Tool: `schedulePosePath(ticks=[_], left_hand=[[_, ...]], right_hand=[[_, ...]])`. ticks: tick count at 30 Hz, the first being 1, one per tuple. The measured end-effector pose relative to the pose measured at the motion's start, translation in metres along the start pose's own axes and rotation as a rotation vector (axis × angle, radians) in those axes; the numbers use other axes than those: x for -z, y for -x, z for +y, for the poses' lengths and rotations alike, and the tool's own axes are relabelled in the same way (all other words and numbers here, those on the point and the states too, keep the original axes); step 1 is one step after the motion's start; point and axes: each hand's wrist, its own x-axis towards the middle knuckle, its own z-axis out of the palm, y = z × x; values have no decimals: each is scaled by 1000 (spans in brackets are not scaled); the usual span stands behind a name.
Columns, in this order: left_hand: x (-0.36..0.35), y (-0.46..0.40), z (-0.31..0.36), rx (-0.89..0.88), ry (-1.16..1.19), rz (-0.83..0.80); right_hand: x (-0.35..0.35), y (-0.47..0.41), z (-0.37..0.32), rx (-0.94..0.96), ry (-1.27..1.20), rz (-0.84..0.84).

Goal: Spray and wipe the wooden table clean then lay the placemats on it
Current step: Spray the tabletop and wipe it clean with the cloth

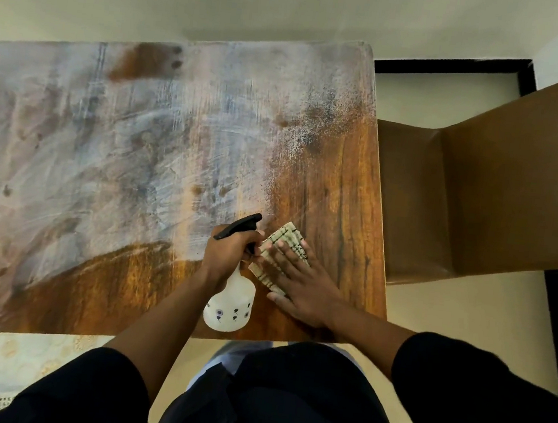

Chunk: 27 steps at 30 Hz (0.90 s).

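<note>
Spray bottle [229, 301] is gripped at its neck by curled left hand [228, 251]; folded cloth [280, 254] is pressed flat on smeared wooden table [104, 158] under spread right hand [301, 282]

One bench [98, 282], wooden. One spray bottle [229, 301], over the bench's near edge toward its right corner. One cloth [283, 242], folded, lying on the bench just beside the bottle. One chair [500, 186], off the bench's right edge. Two hands: the left [228, 252] grips the bottle, the right [300, 286] lies flat on the cloth.
</note>
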Motion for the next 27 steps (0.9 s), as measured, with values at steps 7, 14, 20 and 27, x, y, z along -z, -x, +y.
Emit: schedulePosePath(ticks=[7,14,20,27], left_hand=[[22,-6,4,32,-26,-66],[41,-14,10,12,8,-115],[52,-27,19,-31,-23,-139],[54,-41,30,-49,-32,-173]], right_hand=[[40,-22,71,-573,-69,32],[44,-59,22,-760,-239,48],[27,-70,-76,-386,-179,-47],[27,-70,-39,-630,-211,70]])
